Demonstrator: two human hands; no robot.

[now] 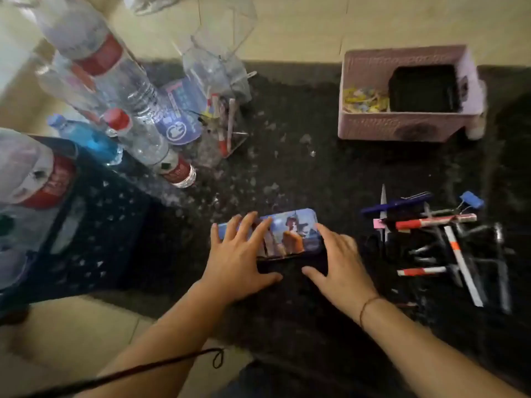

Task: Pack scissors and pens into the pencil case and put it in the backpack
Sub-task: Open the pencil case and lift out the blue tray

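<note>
A blue pencil case with a printed picture lies flat on the dark rug in front of me. My left hand rests on its left half, fingers spread over the lid, thumb at the near edge. My right hand grips its right end, fingers on top and thumb at the near side. To the right lies a loose pile of pens, red-and-white, blue and black. Scissors lie at the pile's left with blades pointing away. A dark blue backpack with small white marks sits at the left.
Several plastic water bottles stand and lean at the left, beside a clear organiser holding pens. A pink box with a black tray and yellow bits stands at the back right. A blue binder clip lies by the pens. A dark cord crosses the tiles nearby.
</note>
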